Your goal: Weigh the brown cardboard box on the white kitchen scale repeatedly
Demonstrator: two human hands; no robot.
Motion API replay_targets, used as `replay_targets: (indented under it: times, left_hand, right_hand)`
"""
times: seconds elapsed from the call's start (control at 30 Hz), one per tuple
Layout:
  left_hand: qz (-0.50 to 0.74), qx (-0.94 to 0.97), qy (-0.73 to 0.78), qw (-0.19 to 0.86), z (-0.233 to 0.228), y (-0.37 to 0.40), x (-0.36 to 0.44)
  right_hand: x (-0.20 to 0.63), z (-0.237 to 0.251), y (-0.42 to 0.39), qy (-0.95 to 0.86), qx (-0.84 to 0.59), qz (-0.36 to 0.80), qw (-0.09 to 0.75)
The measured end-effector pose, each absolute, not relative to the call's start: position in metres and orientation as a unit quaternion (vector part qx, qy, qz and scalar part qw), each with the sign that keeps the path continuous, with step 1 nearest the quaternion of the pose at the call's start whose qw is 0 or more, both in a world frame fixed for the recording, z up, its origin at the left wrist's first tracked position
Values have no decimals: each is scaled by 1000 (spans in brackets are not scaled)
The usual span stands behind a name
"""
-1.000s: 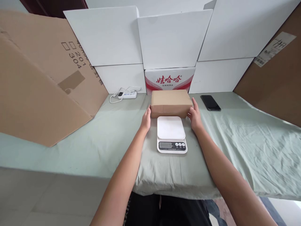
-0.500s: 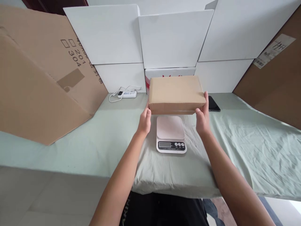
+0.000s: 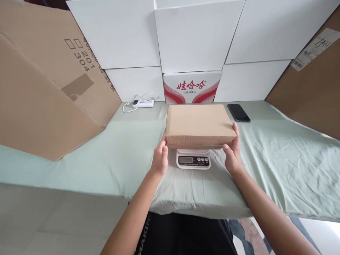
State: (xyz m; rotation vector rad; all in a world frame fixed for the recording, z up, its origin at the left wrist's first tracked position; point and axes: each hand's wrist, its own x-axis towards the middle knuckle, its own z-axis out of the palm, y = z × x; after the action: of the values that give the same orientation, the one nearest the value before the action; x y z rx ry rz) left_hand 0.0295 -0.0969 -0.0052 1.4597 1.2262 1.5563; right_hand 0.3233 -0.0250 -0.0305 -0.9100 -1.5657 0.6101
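Note:
A closed brown cardboard box (image 3: 199,124) lies flat over the white kitchen scale (image 3: 193,160), hiding the scale's platform; only the display and buttons show. My left hand (image 3: 160,158) grips the box's left end and my right hand (image 3: 233,153) grips its right end. Whether the box rests on the platform or hovers just above it I cannot tell.
A pale green cloth covers the table (image 3: 92,166). A black phone (image 3: 238,113) lies at the back right, a white power strip with cable (image 3: 143,103) at the back left. White boards, a red-and-white printed carton (image 3: 191,88) and large brown cardboard sheets (image 3: 45,88) ring the table.
Both hands lifted the box from behind the scale, carried it toward me and lowered it over the scale's platform.

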Motion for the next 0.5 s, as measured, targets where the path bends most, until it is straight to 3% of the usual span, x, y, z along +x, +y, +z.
replay_targets:
  times: [0.5]
  left_hand:
    - [589,543,486,349,-8,-94,28]
  right_hand:
    - [319,-20,-23,-662,-400,266,576]
